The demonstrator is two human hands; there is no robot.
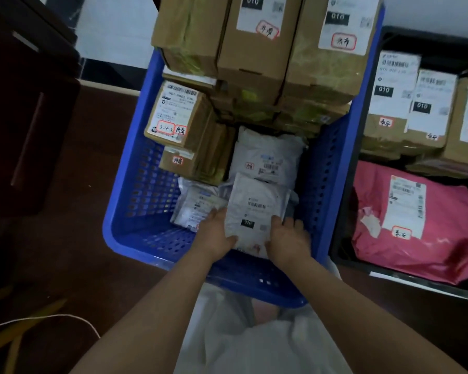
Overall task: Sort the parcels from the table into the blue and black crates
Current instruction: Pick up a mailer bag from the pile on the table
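Gripping a grey parcel [254, 209] with left hand [214, 236] and right hand [288, 240], thumbs on top, over the blue crate's [135, 184] near edge.

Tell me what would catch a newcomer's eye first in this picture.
Most likely the blue crate at centre, piled with cardboard boxes at its far end. Both hands, left hand and right hand, hold a white mailer inside its near end. A pink mailer lies in the black crate to the right.
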